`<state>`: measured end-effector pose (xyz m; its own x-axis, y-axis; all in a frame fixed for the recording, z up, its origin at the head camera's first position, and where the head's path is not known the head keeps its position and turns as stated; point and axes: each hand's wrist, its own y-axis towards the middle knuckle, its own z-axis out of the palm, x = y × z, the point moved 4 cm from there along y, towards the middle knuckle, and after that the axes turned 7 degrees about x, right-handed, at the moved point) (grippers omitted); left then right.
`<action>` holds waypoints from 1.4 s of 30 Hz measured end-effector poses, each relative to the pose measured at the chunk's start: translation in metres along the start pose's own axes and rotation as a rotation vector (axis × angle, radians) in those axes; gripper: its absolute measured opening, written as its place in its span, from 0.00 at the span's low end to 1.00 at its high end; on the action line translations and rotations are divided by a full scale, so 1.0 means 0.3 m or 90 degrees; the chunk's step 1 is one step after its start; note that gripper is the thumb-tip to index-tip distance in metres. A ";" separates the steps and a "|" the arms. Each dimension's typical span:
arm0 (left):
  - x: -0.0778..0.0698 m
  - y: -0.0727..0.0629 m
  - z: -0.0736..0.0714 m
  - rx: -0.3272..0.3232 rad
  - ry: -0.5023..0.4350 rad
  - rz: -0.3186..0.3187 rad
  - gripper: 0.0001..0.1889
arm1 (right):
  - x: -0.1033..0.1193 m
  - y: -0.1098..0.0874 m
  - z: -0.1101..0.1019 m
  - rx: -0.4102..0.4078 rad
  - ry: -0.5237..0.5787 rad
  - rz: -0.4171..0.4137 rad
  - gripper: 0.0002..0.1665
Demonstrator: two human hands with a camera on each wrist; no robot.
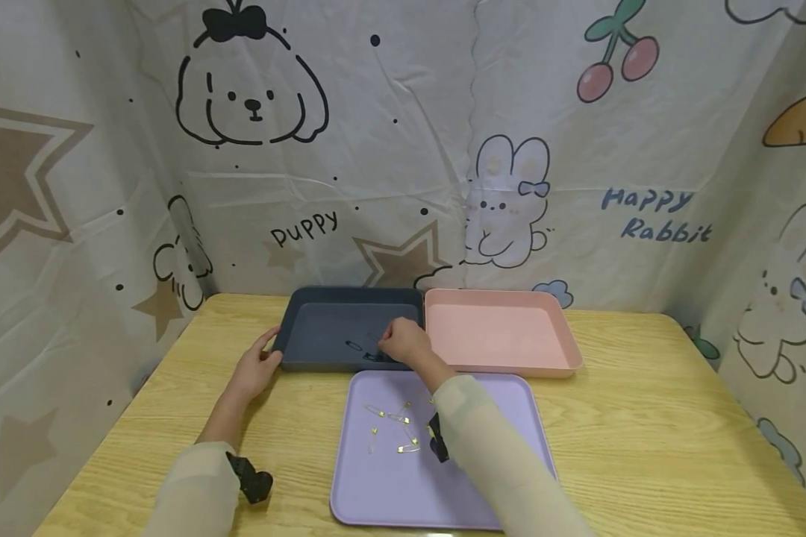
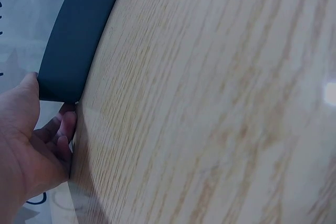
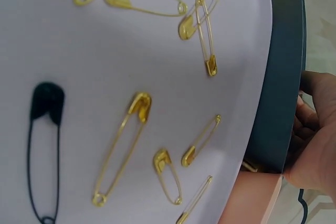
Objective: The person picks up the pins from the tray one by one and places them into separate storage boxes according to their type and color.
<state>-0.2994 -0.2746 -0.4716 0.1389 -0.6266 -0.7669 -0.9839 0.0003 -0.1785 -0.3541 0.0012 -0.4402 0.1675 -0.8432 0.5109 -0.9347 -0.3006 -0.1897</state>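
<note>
My left hand grips the near left corner of the dark blue tray, with the thumb at the rim and the fingers curled low against the wall. Over that tray's right part, my right hand reaches down with bent fingers. Its fingertips are hidden behind the tray wall in the right wrist view, so I cannot tell whether they hold anything. Black safety pins lie in the tray beside the fingers. Several gold safety pins and one black safety pin lie on the lilac tray below my right forearm.
A pink tray stands right of the dark one, side by side. Both are at the back of the wooden table, near a printed curtain. The lilac tray sits in front of them.
</note>
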 end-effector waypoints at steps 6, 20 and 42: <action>-0.002 0.000 0.003 0.003 0.002 -0.003 0.29 | -0.002 -0.003 -0.003 -0.018 0.004 -0.002 0.08; -0.012 -0.006 0.000 0.010 0.003 0.002 0.29 | 0.002 -0.035 -0.073 -0.029 0.048 -0.082 0.11; -0.010 -0.009 0.004 0.005 0.005 0.013 0.30 | -0.071 -0.192 -0.132 -0.016 0.099 -0.142 0.12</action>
<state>-0.2970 -0.2718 -0.4694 0.1183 -0.6323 -0.7656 -0.9855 0.0196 -0.1684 -0.3164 0.0541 -0.4071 0.3211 -0.6781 0.6611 -0.8879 -0.4583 -0.0389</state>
